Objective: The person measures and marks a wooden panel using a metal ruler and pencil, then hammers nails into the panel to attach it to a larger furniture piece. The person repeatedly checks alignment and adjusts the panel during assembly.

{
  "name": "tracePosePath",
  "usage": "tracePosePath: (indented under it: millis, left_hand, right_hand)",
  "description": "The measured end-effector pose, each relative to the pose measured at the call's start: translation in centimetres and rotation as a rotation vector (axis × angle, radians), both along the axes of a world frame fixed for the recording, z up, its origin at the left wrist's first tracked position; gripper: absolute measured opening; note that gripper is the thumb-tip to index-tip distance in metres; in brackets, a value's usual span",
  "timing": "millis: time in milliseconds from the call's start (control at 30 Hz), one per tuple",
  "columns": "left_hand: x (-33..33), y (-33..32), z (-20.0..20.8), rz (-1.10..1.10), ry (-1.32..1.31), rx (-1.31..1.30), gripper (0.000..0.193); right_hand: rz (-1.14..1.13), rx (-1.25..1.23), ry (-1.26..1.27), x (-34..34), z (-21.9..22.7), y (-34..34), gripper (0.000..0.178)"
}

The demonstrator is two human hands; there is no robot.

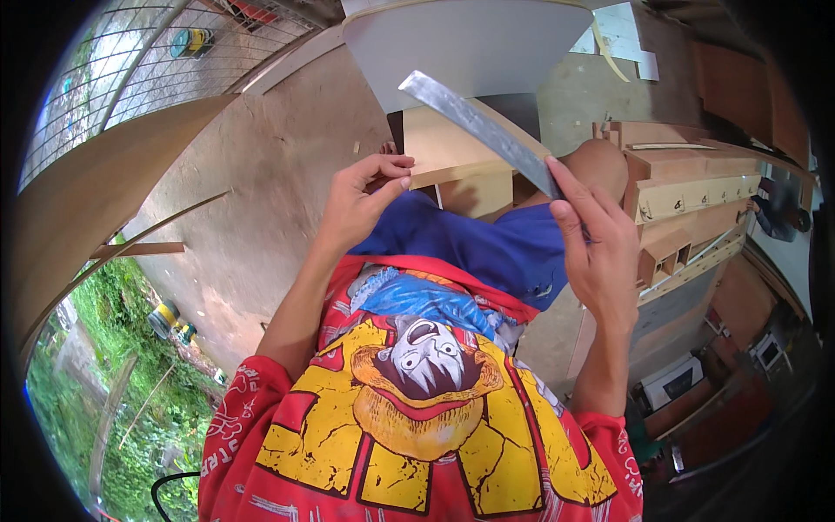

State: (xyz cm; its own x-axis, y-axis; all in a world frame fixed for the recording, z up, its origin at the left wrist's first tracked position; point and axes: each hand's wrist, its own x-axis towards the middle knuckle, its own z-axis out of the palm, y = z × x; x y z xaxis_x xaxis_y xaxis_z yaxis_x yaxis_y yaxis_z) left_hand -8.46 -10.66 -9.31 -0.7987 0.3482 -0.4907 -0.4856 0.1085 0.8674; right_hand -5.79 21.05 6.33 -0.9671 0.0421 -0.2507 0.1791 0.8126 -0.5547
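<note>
My right hand [600, 248] grips one end of a long flat grey metal bar [478, 126], thumb on one side and fingers on the other. The bar slants up to the left above a pale wooden board [448, 143], apart from it as far as I can tell. My left hand [370, 191] has its thumb and curled fingers closed at the left end of the board's near edge. Just beyond my knees, the board tops a box-like wooden piece [478, 191], whose lower part is partly hidden by my blue shorts.
A large grey panel [470, 52] stands beyond the board. Wooden cabinet frames [687, 196] line the right side, where another person [778, 213] is at work. A curved brown sheet [104, 165] leans at the left, by wire mesh [122, 70]. Concrete floor [270, 165] lies between.
</note>
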Motion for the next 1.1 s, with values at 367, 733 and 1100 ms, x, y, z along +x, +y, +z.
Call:
tracePosePath:
  millis: [367, 733, 1100]
  left_hand:
    - [0.9, 0.6, -0.2, -0.015, 0.354, -0.126, 0.027]
    - [1.8, 1.4, -1.8, 0.000, 0.842, -0.277, 0.037]
    - [3.2, 2.1, -2.3, 0.179, 0.676, -0.272, 0.037]
  right_hand:
    - [0.001, 0.055, -0.094, -1.5, -2.1, 0.3, 0.035]
    - [-0.037, 0.092, -0.207, -2.7, -1.2, -1.5, 0.036]
    - [-0.155, 0.118, -0.259, -0.8, -1.2, -0.5, 0.040]
